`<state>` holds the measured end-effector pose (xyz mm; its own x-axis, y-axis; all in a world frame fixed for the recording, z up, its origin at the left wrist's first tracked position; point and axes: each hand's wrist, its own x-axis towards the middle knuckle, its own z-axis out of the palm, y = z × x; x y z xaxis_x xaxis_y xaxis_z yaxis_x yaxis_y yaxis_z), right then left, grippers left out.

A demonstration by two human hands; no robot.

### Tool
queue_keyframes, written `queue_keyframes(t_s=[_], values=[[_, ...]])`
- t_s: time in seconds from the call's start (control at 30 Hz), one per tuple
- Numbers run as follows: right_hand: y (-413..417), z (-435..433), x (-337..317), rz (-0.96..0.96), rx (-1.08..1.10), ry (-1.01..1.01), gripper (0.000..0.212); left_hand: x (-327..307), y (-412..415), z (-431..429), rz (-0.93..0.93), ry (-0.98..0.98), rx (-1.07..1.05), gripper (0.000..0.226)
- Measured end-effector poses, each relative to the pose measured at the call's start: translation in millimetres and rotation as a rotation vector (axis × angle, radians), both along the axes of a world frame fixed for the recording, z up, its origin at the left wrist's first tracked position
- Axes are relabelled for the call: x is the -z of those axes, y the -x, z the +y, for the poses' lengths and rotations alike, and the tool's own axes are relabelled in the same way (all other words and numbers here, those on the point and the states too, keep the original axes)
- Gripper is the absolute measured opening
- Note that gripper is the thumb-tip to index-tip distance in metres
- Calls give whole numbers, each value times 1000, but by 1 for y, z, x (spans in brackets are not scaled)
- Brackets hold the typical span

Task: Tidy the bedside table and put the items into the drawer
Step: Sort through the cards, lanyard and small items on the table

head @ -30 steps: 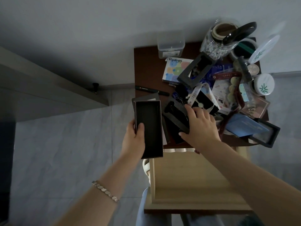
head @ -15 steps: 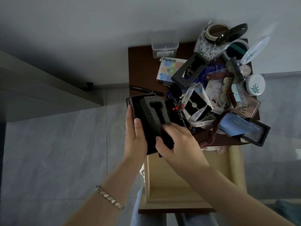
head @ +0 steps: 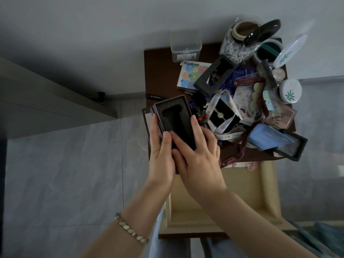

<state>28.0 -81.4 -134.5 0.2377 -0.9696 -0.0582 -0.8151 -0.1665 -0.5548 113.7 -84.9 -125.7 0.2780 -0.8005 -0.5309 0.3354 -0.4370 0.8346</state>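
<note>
Two hands hold one small box [head: 156, 108] between them. The left hand [head: 162, 157] grips the box's left side, with its thumb on top. The right hand [head: 200, 155] holds the other side — its thumb presses flat on the one black foam piece [head: 177, 118] that sits inside the box, and its fingers curl along the box's edge. One bracelet [head: 131, 230] is on the left wrist.

Just under both hands is one open drawer [head: 268, 192], made of pale wood. Past the fingertips is the dark bedside table [head: 160, 71] with a big heap on it. Straight beyond the left hand lie one black pen [head: 155, 97] and one clear plastic tub [head: 186, 45]. Beyond the right hand are one Hydron box [head: 191, 73], one glass jar [head: 235, 45] and two round white things with green leaf marks — [head: 290, 53] and [head: 290, 91].
</note>
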Motion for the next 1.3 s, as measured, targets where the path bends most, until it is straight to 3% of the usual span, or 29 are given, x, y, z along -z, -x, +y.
queue_keyframes(t_s=[0.13, 0.27, 0.4, 0.5, 0.67, 0.93, 1.1, 1.2, 1.27, 1.3], values=[[18, 7, 8, -154, -73, 21, 33, -3, -2, -4, -16, -46, -30, 35], [33, 12, 14, -78, -170, 32, 32, 1, -5, -6, -74, -79, 10, 34], [31, 0, 11, -114, -194, -97, 34, 8, -4, -4, -312, -156, 130, 37], [42, -9, 8, -237, 97, -175, 25, 17, -11, -7, -483, -229, 129, 35], [83, -16, 37, -265, 818, -536, 30, 29, -16, -19, -623, -313, 62, 38], [94, -29, 85, -240, 799, -713, 36, 46, -17, -20, -775, -391, 171, 44], [89, -28, 46, -354, 780, -418, 19, 32, -14, -15, -881, -425, 192, 47], [87, -38, 5, -435, 719, -222, 17, 6, -2, -20, -1005, -285, 161, 39], [86, -49, -24, -503, 638, -95, 17, -11, 6, -30, -915, -157, 162, 29], [86, -55, -39, -506, 578, -28, 18, -19, 11, -40, -775, -158, 176, 26]])
